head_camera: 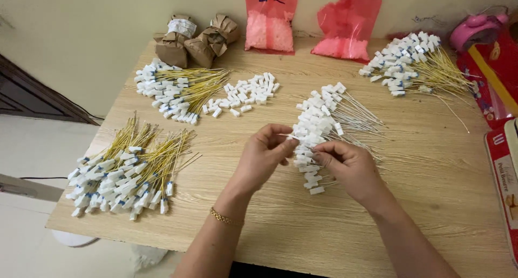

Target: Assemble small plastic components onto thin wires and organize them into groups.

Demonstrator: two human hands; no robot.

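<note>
My left hand (263, 154) pinches a thin wire with a small white connector at its tip, just left of a long pile of white connectors on bare wires (318, 124) in the middle of the wooden table (302, 224). My right hand (348, 167) rests on the lower part of that pile, fingers closed on one of the white connector pieces. A gold bracelet sits on my left wrist.
Bundles of yellow wires with white connectors lie at the left front (124, 170), back left (175, 89) and back right (415, 59). Loose white connectors (245, 94) lie behind the hands. Brown paper packets (197, 40) and two red plastic bags (270, 21) stand at the back wall.
</note>
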